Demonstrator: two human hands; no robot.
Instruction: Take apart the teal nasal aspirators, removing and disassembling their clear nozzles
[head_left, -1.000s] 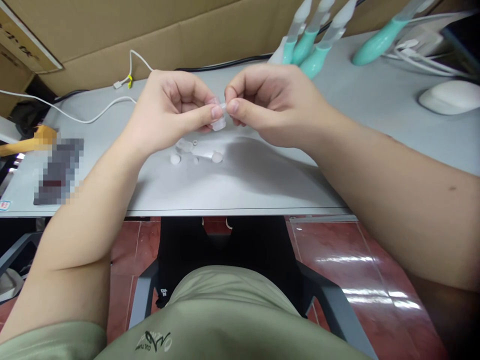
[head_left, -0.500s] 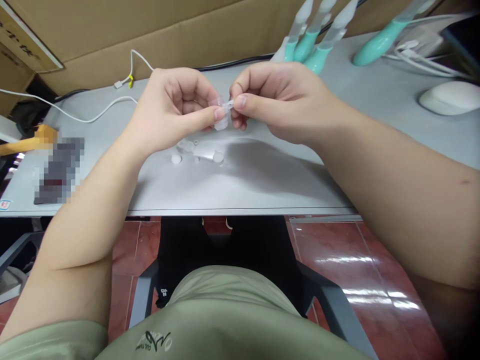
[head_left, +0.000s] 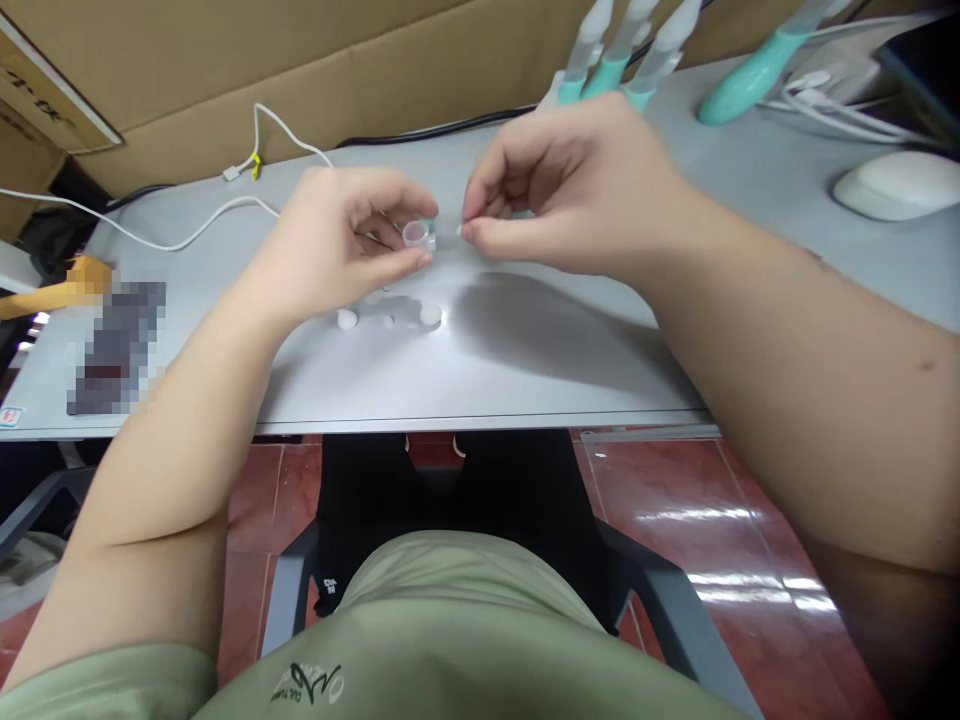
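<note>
A small clear plastic cup-like piece (head_left: 416, 236) with a short side spout appears to stand upright on the desk, its round mouth facing up. Around it is my left hand (head_left: 352, 235), thumb and index finger apart on either side with gaps showing. Just to the right, my right hand (head_left: 547, 195) pinches a tiny whitish piece (head_left: 460, 230), mostly hidden by thumb and fingertip. In front of the hands lie a white round cap (head_left: 347, 319), a second round cap (head_left: 431, 315) and a tiny white bit (head_left: 389, 320).
Turquoise-handled tools with clear tubes (head_left: 611, 70) stand at the back, and another turquoise handle (head_left: 739, 85) lies right of them. A white mouse (head_left: 896, 186) is far right. White cable (head_left: 176, 245), a blurred dark flat object (head_left: 120, 350) and a yellow tool (head_left: 56, 285) lie left.
The clear piece has come down and left, and my left fingers have spread from it. My right hand has drawn apart from it with the tiny piece pinched.
</note>
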